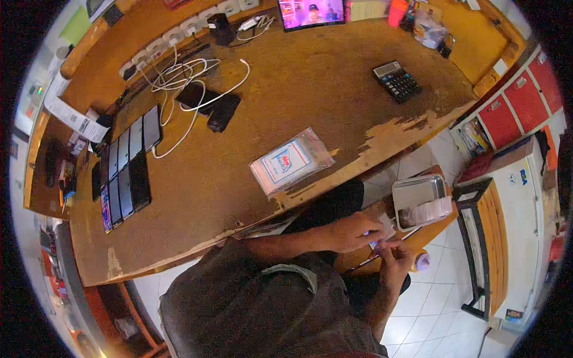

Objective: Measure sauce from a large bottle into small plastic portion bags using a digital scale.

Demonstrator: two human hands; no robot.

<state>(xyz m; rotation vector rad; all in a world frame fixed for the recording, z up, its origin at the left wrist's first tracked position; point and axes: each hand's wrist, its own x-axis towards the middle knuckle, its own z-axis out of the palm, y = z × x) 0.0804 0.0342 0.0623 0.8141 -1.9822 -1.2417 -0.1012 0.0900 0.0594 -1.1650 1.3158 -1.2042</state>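
Both my hands are together over a small wooden surface (pixel 432 236) beside the desk. My left hand (pixel 358 230) pinches a small clear plastic bag (pixel 386 225) from above. My right hand (pixel 396 259) meets it from below, its thumb and fingers closed at the bag's lower edge. What is inside the bag is too small to tell. Just past my hands, a metal tray (pixel 418 184) carries a row of small clear packets (pixel 427 212). A thin stick-like item (pixel 411 234) lies by the tray, partly hidden. Near my right hand is a round container with a pale purple top (pixel 422 261).
On the worn wooden desk (pixel 286 103) lie a pack of zip-lock bags (pixel 291 162), a calculator (pixel 396 81), several phones (pixel 127 154) and tangled white cables (pixel 192 74). A lit screen (pixel 312 13) stands at the back. A wooden bench (pixel 485 250) is at the right.
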